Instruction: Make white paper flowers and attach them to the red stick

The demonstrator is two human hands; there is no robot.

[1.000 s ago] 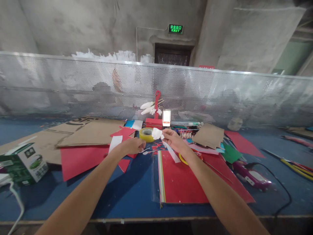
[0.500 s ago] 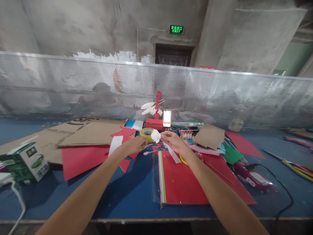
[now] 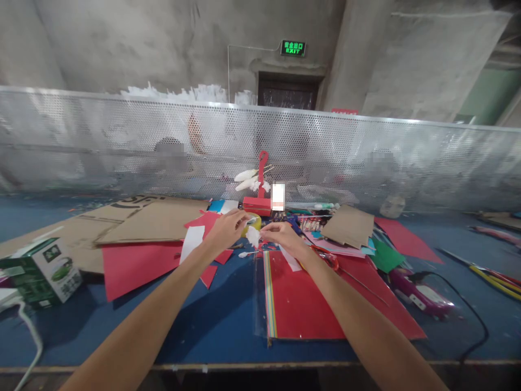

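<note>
A small white ruffled piece (image 3: 253,237), petal-like and thin as paper or tissue, hangs between my two hands. My right hand (image 3: 283,233) pinches its right edge between thumb and fingertips. Above and left of it, my left hand (image 3: 228,228) has its fingertips drawn together; what they hold, if anything, is too small to make out. Just behind the left fingertips lies a yellow tape roll (image 3: 256,221), partly covered. Below the hands, a white spoon-shaped piece (image 3: 246,254) rests on the blue table.
A stack of red sheets (image 3: 317,304) lies at front right, cardboard (image 3: 150,220) at left. At the back stands a red cut-out stand (image 3: 257,204) with white feather-like pieces. A green box (image 3: 44,271) sits far left, a purple corded device (image 3: 421,293) right, near pliers (image 3: 488,277).
My left hand has moved up and right over the tape roll, its fingers extending more. The white ruffled piece has turned and dropped slightly left with my right hand.
</note>
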